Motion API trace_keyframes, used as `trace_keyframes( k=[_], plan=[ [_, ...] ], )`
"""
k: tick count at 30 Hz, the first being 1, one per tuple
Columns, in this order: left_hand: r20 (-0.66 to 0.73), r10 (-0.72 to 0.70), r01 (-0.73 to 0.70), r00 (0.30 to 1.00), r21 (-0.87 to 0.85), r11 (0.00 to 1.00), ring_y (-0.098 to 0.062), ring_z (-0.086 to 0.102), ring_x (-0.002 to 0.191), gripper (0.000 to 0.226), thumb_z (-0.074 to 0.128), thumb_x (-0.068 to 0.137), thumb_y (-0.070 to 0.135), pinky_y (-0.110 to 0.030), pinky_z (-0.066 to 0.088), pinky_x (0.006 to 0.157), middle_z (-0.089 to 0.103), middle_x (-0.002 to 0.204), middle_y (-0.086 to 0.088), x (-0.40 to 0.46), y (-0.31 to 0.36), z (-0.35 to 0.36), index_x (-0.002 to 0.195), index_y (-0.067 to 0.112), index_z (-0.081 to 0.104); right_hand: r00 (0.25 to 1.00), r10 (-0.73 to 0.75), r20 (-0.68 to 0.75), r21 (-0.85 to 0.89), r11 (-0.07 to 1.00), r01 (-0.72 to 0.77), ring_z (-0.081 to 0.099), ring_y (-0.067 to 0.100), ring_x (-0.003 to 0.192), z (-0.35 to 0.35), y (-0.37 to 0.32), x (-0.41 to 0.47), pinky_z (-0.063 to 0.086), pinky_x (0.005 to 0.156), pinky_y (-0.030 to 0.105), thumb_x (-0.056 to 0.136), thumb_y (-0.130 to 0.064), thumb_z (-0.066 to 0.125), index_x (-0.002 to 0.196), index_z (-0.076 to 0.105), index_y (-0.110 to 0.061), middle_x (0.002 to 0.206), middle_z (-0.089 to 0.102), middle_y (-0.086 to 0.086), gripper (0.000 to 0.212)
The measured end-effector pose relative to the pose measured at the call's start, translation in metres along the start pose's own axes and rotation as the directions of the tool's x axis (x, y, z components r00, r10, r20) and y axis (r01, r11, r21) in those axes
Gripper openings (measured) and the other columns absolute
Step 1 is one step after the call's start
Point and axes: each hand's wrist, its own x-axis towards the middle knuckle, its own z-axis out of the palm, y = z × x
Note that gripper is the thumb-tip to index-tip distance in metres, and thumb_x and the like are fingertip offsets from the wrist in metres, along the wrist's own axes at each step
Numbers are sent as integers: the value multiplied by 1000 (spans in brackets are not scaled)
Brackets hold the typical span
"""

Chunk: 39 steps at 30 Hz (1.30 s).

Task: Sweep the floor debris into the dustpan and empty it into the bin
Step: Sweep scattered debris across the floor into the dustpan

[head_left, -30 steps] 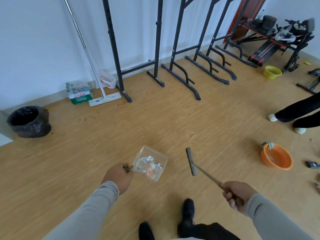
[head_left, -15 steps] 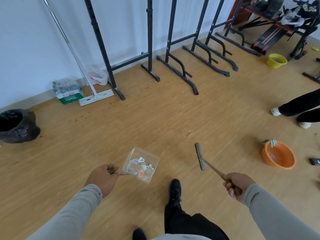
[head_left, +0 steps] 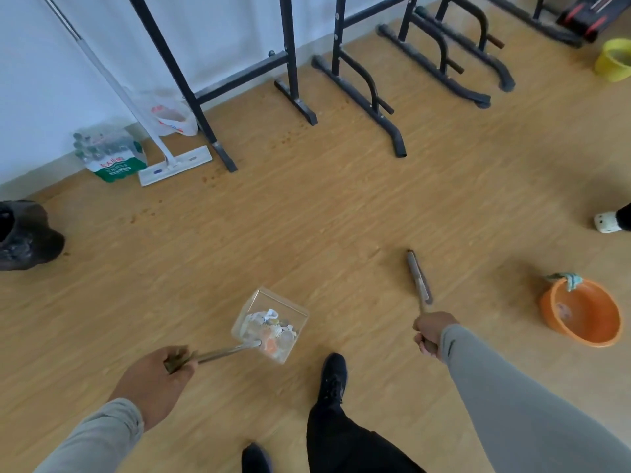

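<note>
**A:** What are your two hands holding?

**B:** Your left hand (head_left: 155, 377), near left, has its fingers wrapped around the brown grip of a thin, shiny metal handle; that handle runs right and away to a clear, box-shaped plastic dustpan (head_left: 270, 323), held above the floor; inside it lies a loose heap of debris (head_left: 271, 332), pale scraps with one orange piece; your right hand (head_left: 431, 332) is fisted around the stick of a small brush (head_left: 418, 277), whose narrow grey head points away from you, off the floor as far as can be told.

**A:** And where is the bin?

**B:** The bin (head_left: 24, 233) sits at the far left edge, well apart from the dustpan; it is round, lined with a crumpled black bag, and partly cut off by the frame.

**A:** What else is around you?

**B:** A wood-grain plank floor (head_left: 307, 206), honey-coloured and smooth; one orange plastic basin (head_left: 580, 315) to your right, a teal rag (head_left: 568, 279) draped over its far rim; one yellow bucket (head_left: 614, 61) far right; one flat white mop (head_left: 170, 162) leaning on the white wall; beside it one shrink-wrapped pack of bottles (head_left: 109, 155) and one thin plastic bag (head_left: 170, 116); black tubular steel racks (head_left: 362, 80) stand along the far wall; your two dark shoes show near the bottom.
</note>
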Motion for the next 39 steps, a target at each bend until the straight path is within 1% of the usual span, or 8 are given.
trace_keyframes(
  k=[3, 7, 13, 18, 21, 30, 35, 39],
  plan=[
    [-40, -37, 36, 999, -34, 999, -17, 61, 64, 22, 70, 90, 36, -30, 44, 62, 71, 80, 7, 2, 9, -5, 110, 28, 71, 996, -51, 79, -142, 988, 61, 44, 21, 42, 41, -12, -10, 35, 47, 29, 93, 1, 42, 112, 51, 9, 70, 56, 17, 23],
    [-62, -53, 51, 997, -29, 998, -18, 57, 58, 23, 71, 88, 36, -30, 45, 61, 70, 76, 6, 12, 15, -9, 110, 27, 71, 973, -118, 200, -322, 930, 179, 50, 25, 54, 87, -5, -32, 45, 49, 30, 89, 3, 43, 108, 56, 2, 76, 56, 14, 23],
    [-55, -32, 33, 998, 14, 999, -18, 59, 59, 25, 68, 91, 38, -29, 45, 58, 70, 81, 5, 29, 10, -18, 113, 26, 69, 940, -72, 333, -331, 925, 188, 42, 21, 49, 108, 7, -63, 36, 47, 27, 83, 6, 40, 90, 57, -4, 69, 49, 11, 21],
    [-29, 5, -3, 1000, 53, 999, -18, 65, 74, 28, 66, 93, 38, -30, 50, 67, 69, 91, 6, 42, -7, -37, 118, 25, 66, 946, -105, 306, -64, 989, 131, 40, 13, 44, 74, 11, -81, 32, 43, 24, 92, -2, 48, 108, 63, -4, 66, 53, 8, 22],
    [-23, 36, -34, 999, 60, 998, -17, 66, 79, 33, 64, 93, 39, -30, 50, 71, 68, 94, 8, 50, -19, -52, 123, 24, 65, 953, -144, 266, -31, 987, 158, 40, 12, 45, 53, 15, -106, 33, 42, 24, 95, -6, 51, 108, 63, -9, 66, 54, 8, 18],
    [72, 116, -125, 991, 136, 983, -18, 59, 87, 37, 57, 95, 43, -27, 44, 75, 63, 100, 7, 101, -40, -83, 128, 26, 61, 972, -217, 89, -312, 921, 234, 32, 16, 43, 100, -50, -147, 25, 43, 23, 96, -2, 50, 105, 59, -7, 59, 43, 8, 14],
    [124, 144, -169, 982, 216, 962, -6, 58, 76, 35, 55, 96, 44, -22, 41, 61, 60, 98, 12, 130, -37, -82, 127, 31, 58, 962, -248, 113, -416, 867, 273, 36, 21, 54, 139, -121, -107, 26, 47, 29, 96, -2, 47, 116, 61, -5, 73, 46, 14, 25],
    [143, 133, -167, 981, 260, 951, -4, 57, 73, 28, 53, 97, 45, -22, 39, 57, 59, 93, 14, 153, -33, -75, 122, 34, 57, 953, -247, 173, -619, 726, 300, 41, 24, 61, 182, -149, -49, 31, 51, 31, 95, -4, 42, 131, 56, -5, 78, 51, 14, 39]
  ],
)
